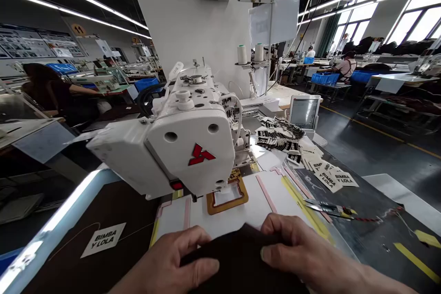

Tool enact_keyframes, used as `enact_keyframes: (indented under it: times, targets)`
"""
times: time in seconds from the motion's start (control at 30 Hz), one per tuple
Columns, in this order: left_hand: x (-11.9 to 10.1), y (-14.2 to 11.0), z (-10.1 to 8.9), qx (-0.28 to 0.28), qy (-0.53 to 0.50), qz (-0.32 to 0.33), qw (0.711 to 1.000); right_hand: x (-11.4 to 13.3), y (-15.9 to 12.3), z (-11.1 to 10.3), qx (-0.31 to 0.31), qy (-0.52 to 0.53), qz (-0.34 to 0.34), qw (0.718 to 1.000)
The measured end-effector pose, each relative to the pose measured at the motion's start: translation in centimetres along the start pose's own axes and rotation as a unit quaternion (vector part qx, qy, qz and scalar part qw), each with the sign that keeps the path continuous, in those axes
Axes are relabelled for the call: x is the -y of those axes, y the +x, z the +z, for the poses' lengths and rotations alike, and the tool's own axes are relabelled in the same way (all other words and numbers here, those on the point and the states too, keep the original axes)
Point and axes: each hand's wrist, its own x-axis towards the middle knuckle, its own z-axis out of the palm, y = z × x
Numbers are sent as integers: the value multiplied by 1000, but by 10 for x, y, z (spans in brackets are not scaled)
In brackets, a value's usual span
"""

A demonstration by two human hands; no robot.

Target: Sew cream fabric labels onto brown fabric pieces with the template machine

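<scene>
Dark brown fabric [243,259] stretches between my two hands at the front of the sewing machine. My left hand [182,257] grips its left side, thumb on top and fingers curled beneath. On the right side, my right hand [292,248] pinches the fabric's edge between thumb and fingers. Just beyond the fabric lies a white work plate [200,220] with pink and yellow tape strips. A brown rectangular clamp frame [245,195] rests on that plate under the head of the white sewing machine [193,142]. The fabric's lower part runs out of view.
Left of the machine, brown cloth bears a sewn "BIMBA Y LOLA" label [104,240]. Several loose labels [329,179] and bundled label strips [277,135] lie at right, near thread snips [330,209]. A small control screen [303,112] stands behind. Co-workers sit farther off.
</scene>
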Motion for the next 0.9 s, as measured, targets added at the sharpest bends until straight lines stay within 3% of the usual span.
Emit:
enact_keyframes:
  times: [0.13, 0.27, 0.4, 0.63, 0.77, 0.9]
  targets:
    - [5, 29, -12, 27, 74, -48, 996, 0, 16, -3, -27, -72, 20, 997]
    - [10, 49, -19, -5, 140, -43, 989, 2, 32, -6, -36, -150, 87, 984]
    - [21, 48, -31, -29, 164, -47, 985, 4, 43, -19, -70, -176, 103, 977]
    - [38, 48, -42, -34, 157, -85, 983, 18, 55, -35, -66, -216, 129, 966]
    - [37, 59, -46, -58, 166, -70, 982, 27, 65, -42, -81, -257, 118, 956]
    - [39, 74, -50, -88, 195, -11, 977, 35, 78, -53, -96, -314, 92, 940]
